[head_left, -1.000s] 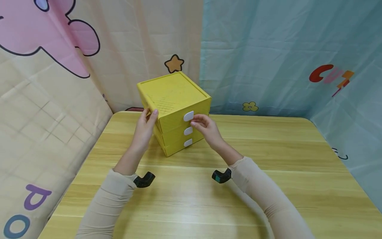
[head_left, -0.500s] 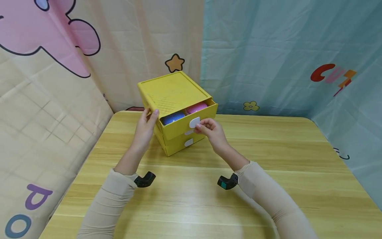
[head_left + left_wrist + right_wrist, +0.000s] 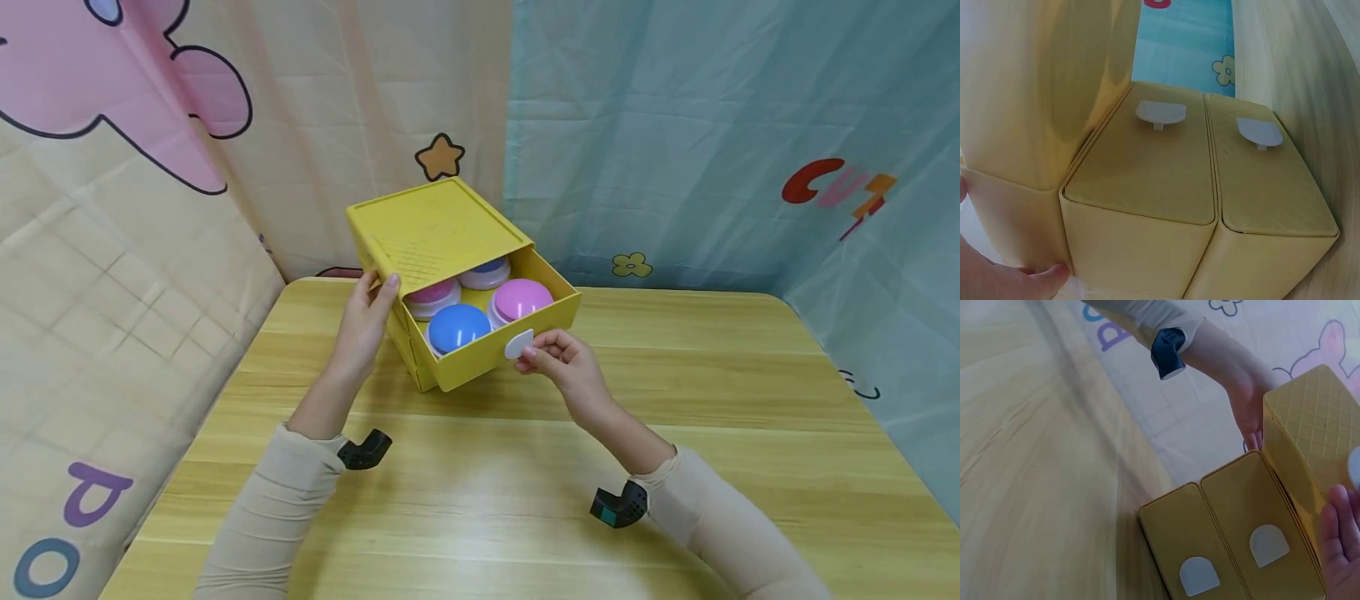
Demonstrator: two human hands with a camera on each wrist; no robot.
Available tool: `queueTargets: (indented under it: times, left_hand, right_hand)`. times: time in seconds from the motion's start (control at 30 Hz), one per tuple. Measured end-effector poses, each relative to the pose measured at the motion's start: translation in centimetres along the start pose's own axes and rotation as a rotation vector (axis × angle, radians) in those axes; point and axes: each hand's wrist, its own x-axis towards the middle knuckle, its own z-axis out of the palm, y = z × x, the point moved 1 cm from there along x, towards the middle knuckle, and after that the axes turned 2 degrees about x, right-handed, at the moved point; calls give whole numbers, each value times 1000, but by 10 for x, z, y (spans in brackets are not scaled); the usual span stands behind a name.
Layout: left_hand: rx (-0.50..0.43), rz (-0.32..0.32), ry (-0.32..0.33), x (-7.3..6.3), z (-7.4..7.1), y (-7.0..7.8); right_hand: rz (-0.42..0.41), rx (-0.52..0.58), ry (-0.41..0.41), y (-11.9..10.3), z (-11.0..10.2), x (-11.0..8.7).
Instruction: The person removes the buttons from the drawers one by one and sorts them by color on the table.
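A small yellow drawer cabinet (image 3: 435,229) stands on the table, with several stacked drawers. Its top drawer (image 3: 551,283) is pulled well out. Inside lie a blue dome-shaped piece (image 3: 459,327) and a pink one (image 3: 522,298) on white bases; another pink (image 3: 433,293) and another blue (image 3: 487,269) are partly under the top panel. My right hand (image 3: 573,375) pinches the drawer's white tab handle (image 3: 519,344). My left hand (image 3: 363,321) rests against the cabinet's upper left side, its fingers fairly straight. Two lower drawers, with white tabs (image 3: 1160,112), are closed in the left wrist view.
The wooden table (image 3: 510,500) extends in front and to the right of the cabinet. Patterned curtains (image 3: 637,125) hang behind and at the sides. A black wrist device (image 3: 364,450) is on my left wrist, another (image 3: 619,506) on my right.
The top drawer went from closed to pulled well out, uncovering the blue and pink domes. My right hand has moved toward me and to the right with its tab. The left hand stays put.
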Motion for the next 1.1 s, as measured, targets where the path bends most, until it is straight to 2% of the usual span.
queueTargets:
  times: [0.47,0.8,0.93,1.1]
  left_hand:
    - [-4,-1,-16,0,-1,0]
    - [-20,0,-24,0,0,-1]
    - [-23,7,-19,1,1,-1]
    - [-20,10,-6,1,1,0]
  right_hand:
    - [25,-63,-14,-3,-18,-45]
    - [4,-73,-47,4,-27,-58]
    - [-34,-124,-71,-3,-35,-59]
    - [-161,-155,-98,-30,-46,-55]
